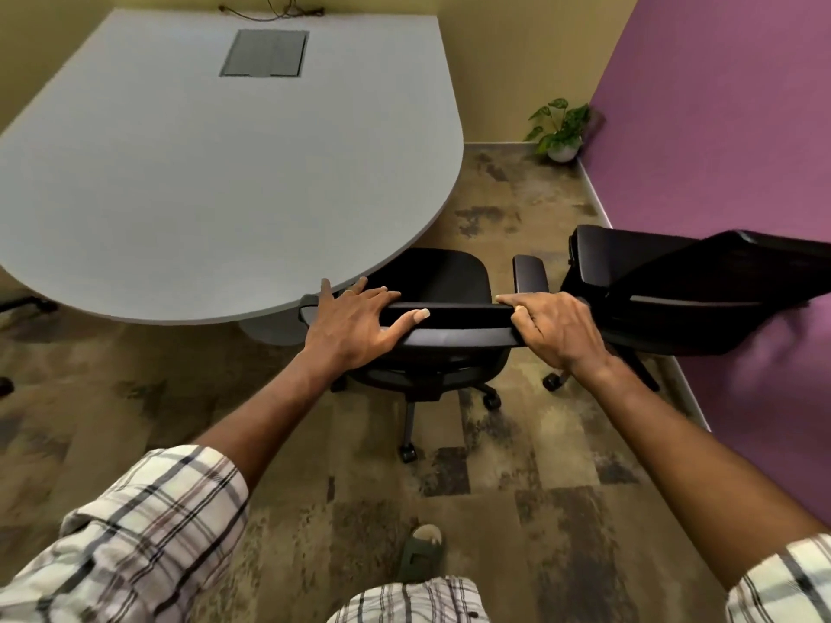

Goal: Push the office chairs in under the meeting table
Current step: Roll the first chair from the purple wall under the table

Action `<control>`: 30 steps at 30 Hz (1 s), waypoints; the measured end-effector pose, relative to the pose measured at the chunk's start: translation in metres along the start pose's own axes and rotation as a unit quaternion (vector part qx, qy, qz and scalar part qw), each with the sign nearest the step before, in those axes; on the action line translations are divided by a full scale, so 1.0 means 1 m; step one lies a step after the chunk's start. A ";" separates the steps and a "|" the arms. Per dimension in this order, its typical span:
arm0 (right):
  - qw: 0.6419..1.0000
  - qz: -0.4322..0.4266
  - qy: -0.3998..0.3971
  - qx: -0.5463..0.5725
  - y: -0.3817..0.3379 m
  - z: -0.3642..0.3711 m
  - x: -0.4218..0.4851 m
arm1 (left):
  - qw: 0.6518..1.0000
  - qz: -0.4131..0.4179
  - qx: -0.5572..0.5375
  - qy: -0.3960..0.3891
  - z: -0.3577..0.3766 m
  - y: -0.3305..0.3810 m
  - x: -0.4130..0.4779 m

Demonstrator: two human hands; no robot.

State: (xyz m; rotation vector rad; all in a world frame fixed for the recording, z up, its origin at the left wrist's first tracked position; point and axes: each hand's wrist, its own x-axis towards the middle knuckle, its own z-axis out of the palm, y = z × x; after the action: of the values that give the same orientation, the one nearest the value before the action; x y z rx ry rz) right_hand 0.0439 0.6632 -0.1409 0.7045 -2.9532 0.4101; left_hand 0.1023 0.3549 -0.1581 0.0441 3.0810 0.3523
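Note:
A black office chair [443, 281] on castors stands at the rounded near end of the grey meeting table [216, 182], its seat partly under the table edge. My left hand [355, 323] grips the left end of the chair's backrest top. My right hand [555, 328] holds the right end of the same backrest. A second black office chair [674, 281] stands to the right, away from the table and close to the purple wall, its backrest tilted towards me.
A potted plant [560, 128] sits in the far corner between the yellow and purple walls. A grey cable hatch [265, 53] is set into the tabletop. Castors of other chairs show at the left edge. My sandalled foot [420, 553] is on the patterned floor.

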 end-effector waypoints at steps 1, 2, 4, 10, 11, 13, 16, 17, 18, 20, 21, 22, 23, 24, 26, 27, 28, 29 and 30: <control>1.000 -0.002 0.000 -0.003 0.002 0.001 0.014 | 1.000 -0.010 0.003 0.002 -0.002 -0.006 0.012; 1.000 -0.008 0.006 -0.006 0.001 0.001 0.017 | 1.000 -0.010 0.008 0.001 -0.002 -0.007 0.014; 1.000 -0.022 0.006 -0.010 0.004 0.004 0.033 | 1.000 -0.012 0.015 -0.001 -0.001 -0.010 0.025; 0.998 -0.059 -0.011 0.003 0.039 0.003 0.120 | 0.998 -0.061 -0.002 0.022 -0.005 -0.007 0.082; 0.998 -0.066 -0.009 0.007 0.047 0.004 0.131 | 0.997 -0.067 -0.003 0.023 -0.004 -0.005 0.090; 0.996 -0.086 -0.004 0.007 0.059 0.008 0.149 | 0.997 -0.078 0.001 0.023 -0.004 0.000 0.103; 0.993 -0.117 -0.006 0.011 0.082 0.011 0.186 | 0.994 -0.107 0.001 0.032 -0.004 0.006 0.128; 0.992 -0.126 -0.006 0.014 0.091 0.011 0.199 | 0.992 -0.118 -0.001 0.036 -0.004 0.010 0.138; 0.990 -0.137 -0.006 0.014 0.098 0.011 0.211 | 0.991 -0.131 -0.001 0.039 -0.003 0.014 0.146; 0.987 -0.162 -0.008 0.013 0.109 0.012 0.232 | 0.988 -0.149 -0.001 0.041 0.000 0.019 0.159; 0.985 -0.172 -0.014 0.016 0.120 0.010 0.247 | 0.986 -0.161 -0.001 0.045 0.001 0.025 0.171; 0.983 -0.180 -0.023 0.017 0.130 0.007 0.264 | 0.983 -0.175 -0.003 0.049 0.001 0.032 0.185; 0.981 -0.192 -0.028 0.015 0.136 0.008 0.277 | 0.981 -0.186 -0.005 0.050 0.000 0.036 0.192; 0.978 -0.204 -0.033 0.014 0.143 0.007 0.291 | 0.979 -0.198 -0.004 0.049 0.000 0.041 0.202; 0.972 -0.228 -0.046 0.016 0.159 0.004 0.322 | 0.973 -0.225 -0.004 0.050 0.001 0.054 0.224; 0.969 -0.239 -0.051 0.017 0.168 0.004 0.338 | 0.971 -0.235 -0.003 0.054 0.002 0.061 0.234; 0.967 -0.249 -0.053 0.018 0.174 0.003 0.352 | 0.968 -0.242 -0.003 0.058 0.003 0.067 0.243; 0.964 -0.260 -0.057 0.019 0.179 0.003 0.364 | 0.966 -0.249 -0.001 0.062 0.004 0.072 0.250; 0.961 -0.269 -0.062 0.020 0.186 0.003 0.379 | 0.964 -0.259 -0.001 0.067 0.005 0.076 0.260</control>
State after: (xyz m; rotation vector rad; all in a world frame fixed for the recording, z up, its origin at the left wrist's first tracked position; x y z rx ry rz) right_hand -0.3781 0.6584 -0.1362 1.5271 -2.6970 0.3849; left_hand -0.1557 0.4389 -0.1548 -0.7977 3.0562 0.3368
